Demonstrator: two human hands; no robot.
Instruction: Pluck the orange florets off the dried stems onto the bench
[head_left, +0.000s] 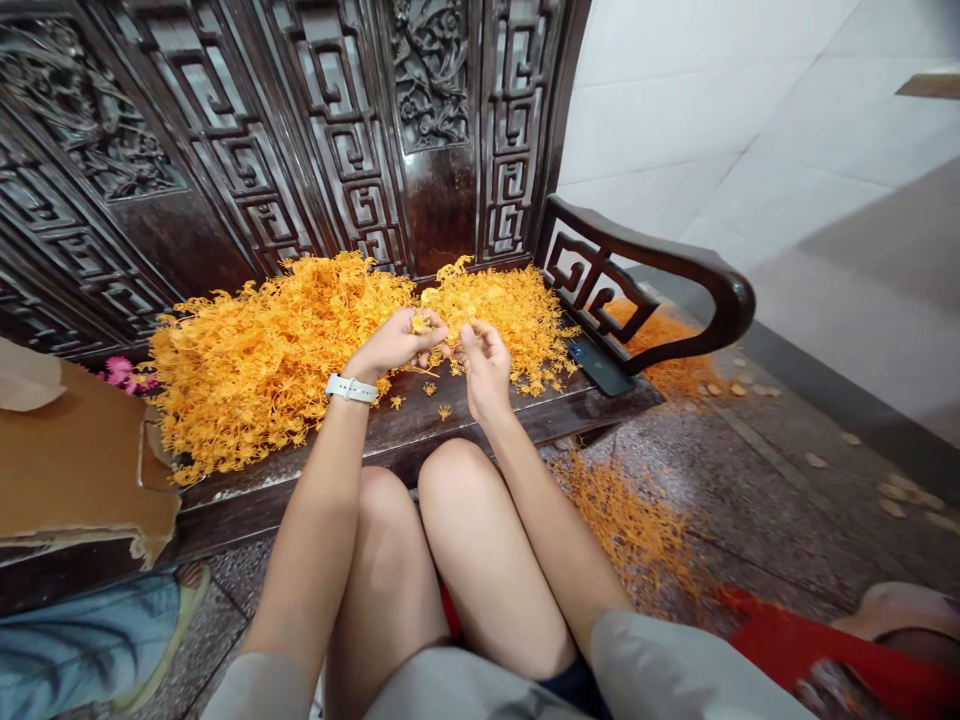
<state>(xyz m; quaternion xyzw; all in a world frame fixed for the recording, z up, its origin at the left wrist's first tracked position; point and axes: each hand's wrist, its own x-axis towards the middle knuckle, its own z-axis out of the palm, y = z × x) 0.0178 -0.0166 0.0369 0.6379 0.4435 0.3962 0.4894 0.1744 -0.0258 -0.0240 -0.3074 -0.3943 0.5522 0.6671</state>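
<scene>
My left hand (401,343), with a pale watch strap (352,388) at the wrist, is closed with its fingertips around a small yellow-orange plastic flower piece (421,323). Close by on the right, my right hand (486,362) has thumb and fingers pinched together; what lies in them is too small to make out. A large heap of orange flower sprigs (262,350) spreads on the dark wooden bench (517,420) to the left. Behind and right of my hands lies a second pile of loose yellow-orange flower pieces (502,300). A few single pieces (429,388) rest near the bench's front edge.
A carved backrest (442,200) and curved armrest (675,250) bound the bench. A phone (600,368) lies by the armrest. At left stands a cardboard box (67,460). Orange stems (630,520) litter the floor. Another person's leg (97,640) shows lower left.
</scene>
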